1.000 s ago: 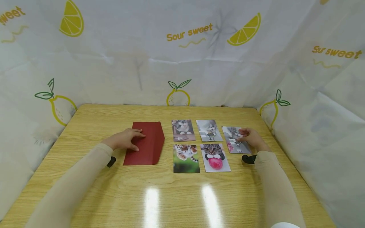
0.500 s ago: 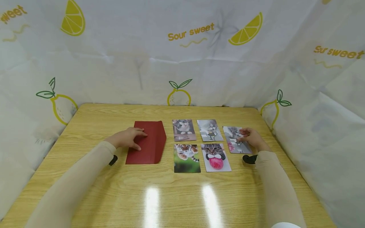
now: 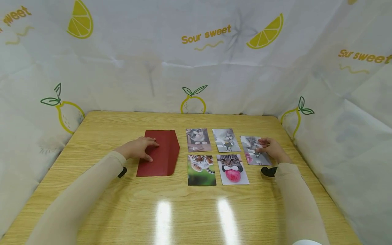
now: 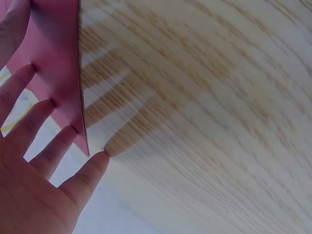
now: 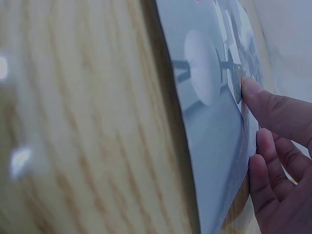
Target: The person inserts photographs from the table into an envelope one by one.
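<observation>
On the red envelope (image 3: 157,160) my left hand (image 3: 139,148) rests with its fingers spread. In the left wrist view several fingertips touch the envelope's face, while the little finger lies just past its edge on the wood. My right hand (image 3: 271,149) is at the rightmost photo card (image 3: 249,149), a grey picture with pink flowers in one corner. In the right wrist view the thumb (image 5: 268,109) touches the card's face, and the other fingertips sit along its edge.
Two more rows of photo cards lie between the hands: a grey-and-white cat (image 3: 198,139), a grey glass picture (image 3: 226,140), a tiger cub (image 3: 201,172) and a tabby with a pink ball (image 3: 233,172). A lemon-printed white curtain (image 3: 137,78) borders the wooden table (image 3: 196,217).
The whole view shifts slightly to the right. Both hands stay where they are on the envelope and the card.
</observation>
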Demonstrator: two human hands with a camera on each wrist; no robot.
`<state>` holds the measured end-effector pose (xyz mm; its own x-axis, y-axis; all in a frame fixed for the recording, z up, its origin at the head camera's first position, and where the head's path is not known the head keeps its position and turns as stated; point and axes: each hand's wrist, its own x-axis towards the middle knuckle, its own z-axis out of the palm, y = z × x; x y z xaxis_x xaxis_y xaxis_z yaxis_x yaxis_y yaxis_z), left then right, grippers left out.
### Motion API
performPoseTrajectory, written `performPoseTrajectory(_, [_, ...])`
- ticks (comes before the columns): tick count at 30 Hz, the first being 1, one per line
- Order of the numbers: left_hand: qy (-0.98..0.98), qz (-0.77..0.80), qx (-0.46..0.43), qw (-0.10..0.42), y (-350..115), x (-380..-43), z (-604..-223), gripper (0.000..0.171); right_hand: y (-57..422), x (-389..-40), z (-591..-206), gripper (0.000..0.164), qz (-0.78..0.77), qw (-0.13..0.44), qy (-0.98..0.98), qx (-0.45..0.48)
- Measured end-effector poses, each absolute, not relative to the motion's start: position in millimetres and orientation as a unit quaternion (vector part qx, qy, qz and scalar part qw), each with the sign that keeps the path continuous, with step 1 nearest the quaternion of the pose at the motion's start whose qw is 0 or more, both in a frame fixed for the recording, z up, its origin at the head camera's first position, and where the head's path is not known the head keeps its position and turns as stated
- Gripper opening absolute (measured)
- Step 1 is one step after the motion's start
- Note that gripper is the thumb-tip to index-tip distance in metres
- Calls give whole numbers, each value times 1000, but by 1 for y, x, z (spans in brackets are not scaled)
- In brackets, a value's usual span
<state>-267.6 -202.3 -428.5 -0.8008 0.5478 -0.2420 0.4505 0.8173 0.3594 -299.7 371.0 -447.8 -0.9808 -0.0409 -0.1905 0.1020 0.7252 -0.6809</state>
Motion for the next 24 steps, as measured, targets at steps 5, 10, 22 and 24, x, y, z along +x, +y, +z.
performPoseTrajectory(5, [938,145,266,169,-201,-268,-429,65,372,-299,-448,55,-372,93,923,18])
performPoseTrajectory(10, [938,146,266,170,-201,-268,-428,65,374,-299,-449,55,-374,88,923,9])
performPoseTrajectory(22, [939,144,263,168,-202,-267,-430,65,370,-299,-446,55,-368,94,925,17])
performPoseTrajectory(24, [939,143,265,165,-203,-267,-430,65,369,-298,-444,55,-372,96,923,15])
